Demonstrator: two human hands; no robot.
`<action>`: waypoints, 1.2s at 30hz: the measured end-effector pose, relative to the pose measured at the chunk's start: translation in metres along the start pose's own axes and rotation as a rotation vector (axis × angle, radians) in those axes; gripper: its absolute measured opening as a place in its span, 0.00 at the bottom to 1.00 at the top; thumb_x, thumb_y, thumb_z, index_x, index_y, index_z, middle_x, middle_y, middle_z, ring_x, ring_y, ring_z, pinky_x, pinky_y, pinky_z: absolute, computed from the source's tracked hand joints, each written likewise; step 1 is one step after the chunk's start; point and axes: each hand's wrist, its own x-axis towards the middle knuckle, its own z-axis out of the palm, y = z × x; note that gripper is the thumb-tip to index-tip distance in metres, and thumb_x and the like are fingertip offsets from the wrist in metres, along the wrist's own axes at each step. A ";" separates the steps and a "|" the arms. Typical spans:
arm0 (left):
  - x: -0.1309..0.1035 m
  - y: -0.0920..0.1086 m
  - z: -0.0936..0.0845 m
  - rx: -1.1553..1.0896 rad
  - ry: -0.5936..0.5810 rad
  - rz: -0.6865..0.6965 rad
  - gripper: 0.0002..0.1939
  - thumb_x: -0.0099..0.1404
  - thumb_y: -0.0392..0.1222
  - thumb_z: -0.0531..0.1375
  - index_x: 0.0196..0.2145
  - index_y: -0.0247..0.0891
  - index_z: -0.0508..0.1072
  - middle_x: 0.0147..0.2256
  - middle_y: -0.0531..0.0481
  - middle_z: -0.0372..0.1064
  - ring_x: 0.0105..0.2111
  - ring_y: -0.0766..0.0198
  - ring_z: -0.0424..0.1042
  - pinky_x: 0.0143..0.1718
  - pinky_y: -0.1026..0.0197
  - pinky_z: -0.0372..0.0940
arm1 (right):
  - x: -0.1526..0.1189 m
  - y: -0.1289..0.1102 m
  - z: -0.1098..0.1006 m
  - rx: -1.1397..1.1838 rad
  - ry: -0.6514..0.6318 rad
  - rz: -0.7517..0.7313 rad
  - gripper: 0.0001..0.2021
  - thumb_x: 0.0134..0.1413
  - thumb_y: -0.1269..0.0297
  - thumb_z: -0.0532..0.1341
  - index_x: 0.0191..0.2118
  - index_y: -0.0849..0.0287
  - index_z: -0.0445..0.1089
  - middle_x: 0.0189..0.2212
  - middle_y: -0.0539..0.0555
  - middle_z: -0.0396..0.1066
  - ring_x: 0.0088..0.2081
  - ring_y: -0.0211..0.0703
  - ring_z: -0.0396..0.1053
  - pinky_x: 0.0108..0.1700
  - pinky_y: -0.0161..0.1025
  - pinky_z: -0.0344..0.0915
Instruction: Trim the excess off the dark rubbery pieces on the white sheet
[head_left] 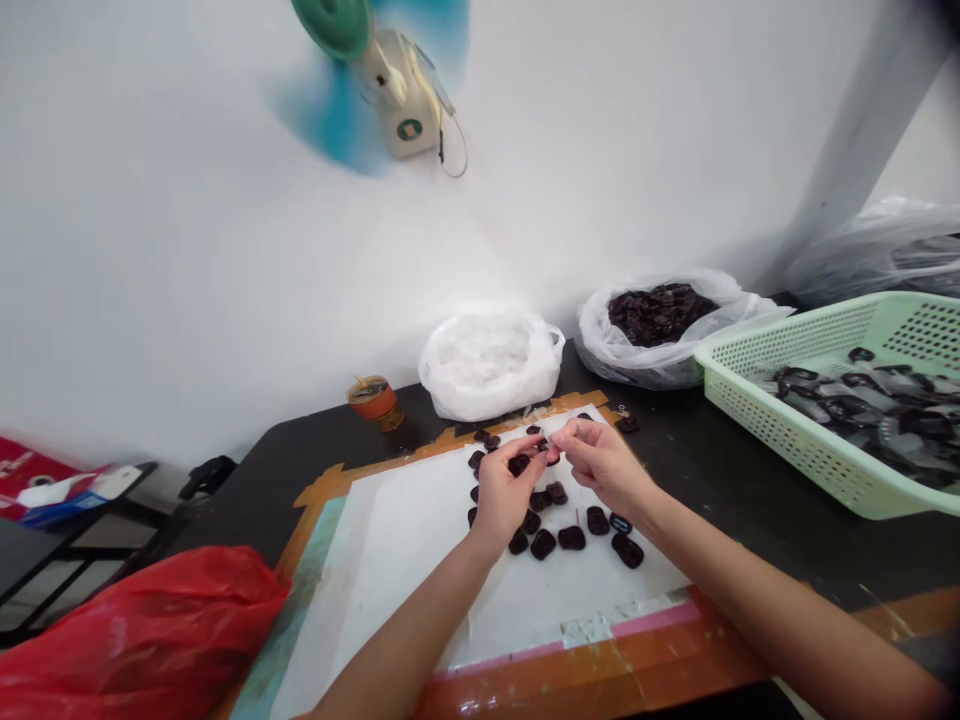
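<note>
Head camera's up on my screen; where's the piece being handled?

Over the white sheet (397, 550): I see one small dark piece (541, 446) pinched between thumb and finger of the left hand (504, 490). On the right hand (600, 462), thumb and fingertips are drawn together just beside it; whether anything sits between them, I can't tell

How far along, would you say?

Partway, I'd judge: one piece in work, plenty lying loose below, and a deep heap in the green basket (780, 430) that may be done, though I can't confirm it

Counts?

About eighteen loose dark pieces (627, 550) on the sheet, some hidden by fingers. Farther out: one basket, one white bag (487, 390) of pale bits, one bag of dark pieces (645, 372), one red bag (150, 630), one cup (373, 403), one fan (409, 100); the heaps I can't count
</note>
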 end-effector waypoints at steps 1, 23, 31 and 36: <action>0.001 -0.001 0.000 -0.015 0.000 -0.015 0.16 0.57 0.46 0.64 0.42 0.37 0.76 0.36 0.45 0.75 0.38 0.58 0.72 0.41 0.58 0.65 | 0.000 0.001 0.000 -0.006 0.003 -0.001 0.16 0.48 0.52 0.66 0.27 0.60 0.63 0.26 0.50 0.68 0.16 0.25 0.40 0.16 0.29 0.36; -0.008 -0.006 0.004 0.226 0.145 0.258 0.09 0.60 0.41 0.62 0.39 0.39 0.76 0.39 0.45 0.75 0.40 0.57 0.73 0.46 0.55 0.66 | -0.002 0.012 0.010 -0.104 0.173 0.005 0.15 0.48 0.55 0.65 0.28 0.59 0.61 0.21 0.47 0.63 0.15 0.27 0.46 0.14 0.28 0.40; -0.007 -0.011 0.005 0.229 0.186 0.232 0.10 0.59 0.41 0.62 0.39 0.38 0.77 0.38 0.45 0.75 0.39 0.58 0.74 0.46 0.55 0.68 | -0.003 0.016 0.014 -0.209 0.219 -0.158 0.15 0.50 0.52 0.63 0.29 0.61 0.67 0.22 0.48 0.62 0.16 0.27 0.47 0.15 0.30 0.42; -0.007 -0.012 0.006 0.187 0.195 0.219 0.12 0.59 0.42 0.62 0.41 0.38 0.77 0.39 0.45 0.75 0.39 0.58 0.74 0.47 0.54 0.68 | -0.004 0.016 0.015 -0.159 0.203 -0.141 0.15 0.48 0.53 0.65 0.32 0.62 0.69 0.26 0.51 0.66 0.16 0.27 0.48 0.15 0.29 0.41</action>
